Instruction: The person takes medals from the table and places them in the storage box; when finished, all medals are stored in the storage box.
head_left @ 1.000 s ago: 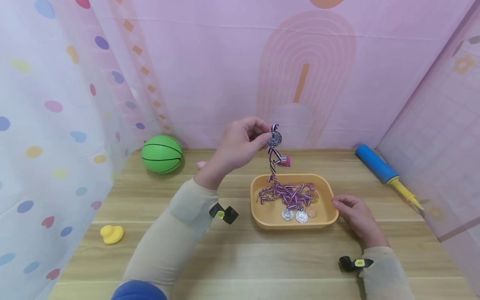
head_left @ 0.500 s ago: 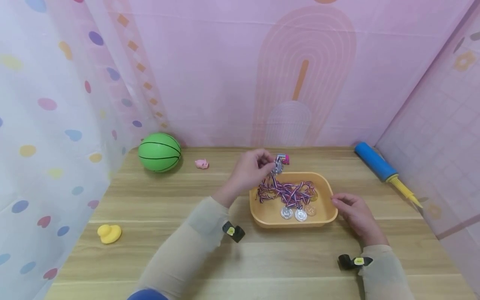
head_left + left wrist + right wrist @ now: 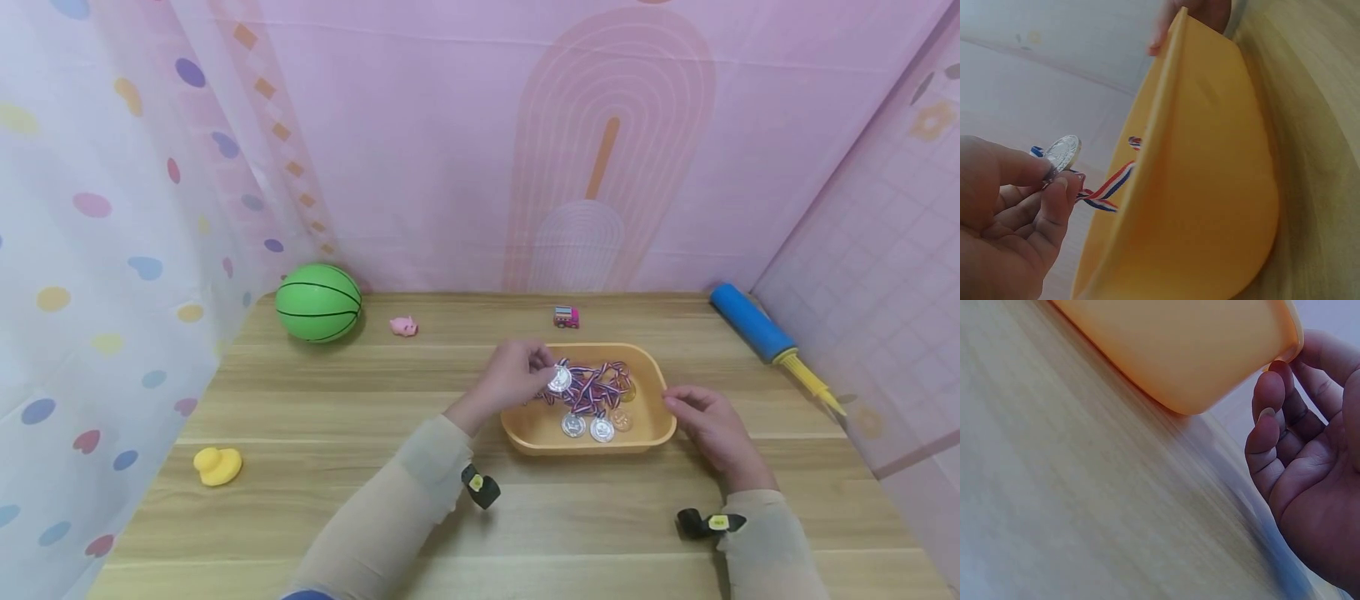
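Between thumb and fingers my left hand point(image 3: 513, 375) pinches a silver medal point(image 3: 559, 379), held over the left part of a yellow-orange plastic basin point(image 3: 517, 429). Its red, white and blue ribbon point(image 3: 1113, 181) trails down into the basin in the left wrist view. Inside lie a tangle of striped ribbons point(image 3: 592, 387), two silver medals point(image 3: 602, 429), a bronze-coloured medal point(image 3: 622, 419) and a partly covered gold one point(image 3: 628, 392). My right hand point(image 3: 712, 429) grips the basin's right rim, fingers curled at its edge point(image 3: 1294, 347) in the right wrist view.
Along the back of the wooden table point(image 3: 337, 417) are a green ball point(image 3: 318, 303), a pink toy pig point(image 3: 403, 326) and a small pink toy vehicle point(image 3: 566, 317). A yellow rubber duck point(image 3: 217, 466) sits front left. A blue hand pump point(image 3: 753, 325) lies at the right.
My left hand has come down with the silver medal from above the basin's back to inside its left part, the ribbon settling into the basin. The right hand has stayed at the rim.
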The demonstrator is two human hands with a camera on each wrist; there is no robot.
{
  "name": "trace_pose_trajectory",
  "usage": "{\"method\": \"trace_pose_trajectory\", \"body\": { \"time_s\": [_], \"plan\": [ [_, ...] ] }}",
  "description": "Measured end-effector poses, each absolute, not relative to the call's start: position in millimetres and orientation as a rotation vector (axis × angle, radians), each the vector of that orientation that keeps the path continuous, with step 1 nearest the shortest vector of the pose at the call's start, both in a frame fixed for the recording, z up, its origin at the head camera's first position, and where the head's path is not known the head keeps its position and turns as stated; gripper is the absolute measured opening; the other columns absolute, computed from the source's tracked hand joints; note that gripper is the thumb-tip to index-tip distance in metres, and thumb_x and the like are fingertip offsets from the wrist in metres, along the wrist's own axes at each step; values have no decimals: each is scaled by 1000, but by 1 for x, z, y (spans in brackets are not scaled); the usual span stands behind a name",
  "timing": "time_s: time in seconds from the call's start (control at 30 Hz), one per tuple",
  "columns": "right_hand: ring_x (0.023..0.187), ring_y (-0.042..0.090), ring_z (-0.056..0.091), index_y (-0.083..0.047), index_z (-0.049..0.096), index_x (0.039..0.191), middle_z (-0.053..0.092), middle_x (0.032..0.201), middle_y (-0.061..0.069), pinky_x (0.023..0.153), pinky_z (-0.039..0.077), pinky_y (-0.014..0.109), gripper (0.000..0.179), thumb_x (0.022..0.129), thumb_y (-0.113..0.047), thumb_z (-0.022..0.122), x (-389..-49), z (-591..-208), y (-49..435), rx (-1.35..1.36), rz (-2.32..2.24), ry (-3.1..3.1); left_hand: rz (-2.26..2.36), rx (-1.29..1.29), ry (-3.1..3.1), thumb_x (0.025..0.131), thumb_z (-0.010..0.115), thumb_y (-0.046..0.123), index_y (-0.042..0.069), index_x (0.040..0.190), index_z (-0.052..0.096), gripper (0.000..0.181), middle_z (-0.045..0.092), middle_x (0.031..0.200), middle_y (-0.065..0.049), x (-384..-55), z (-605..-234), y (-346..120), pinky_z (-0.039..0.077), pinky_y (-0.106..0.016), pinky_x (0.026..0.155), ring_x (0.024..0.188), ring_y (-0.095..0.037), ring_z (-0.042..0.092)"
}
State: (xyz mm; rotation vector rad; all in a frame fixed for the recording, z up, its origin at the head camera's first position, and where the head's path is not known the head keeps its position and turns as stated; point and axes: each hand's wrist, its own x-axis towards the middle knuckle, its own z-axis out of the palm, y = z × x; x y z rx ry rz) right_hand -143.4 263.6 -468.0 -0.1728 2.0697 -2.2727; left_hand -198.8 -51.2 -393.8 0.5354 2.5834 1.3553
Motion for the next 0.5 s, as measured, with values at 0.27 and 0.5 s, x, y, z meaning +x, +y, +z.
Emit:
{"method": "trace_pose_trajectory", "body": {
  "time_s": [0.27, 0.5],
  "plan": [
    [84, 9, 62, 1, 69, 98, 70, 93, -1, 69, 52, 21, 12, 93, 0, 58, -143, -467, 263, -171, -2276, 2066, 1207, 567, 2564, 85, 67, 7, 8, 86, 64, 4, 62, 80, 1, -205, -407, -50, 51, -24, 64, 73, -13, 58],
    [84, 9, 62, 3, 68, 100, 70, 93, 0, 70, 53, 21, 12, 93, -1, 59, -143, -467, 263, -155, -2265, 2076, 1052, 595, 2598, 83, 68, 4, 7, 84, 64, 5, 61, 78, -1, -209, -410, -47, 51, -23, 60, 69, -14, 57]
  ]
}}
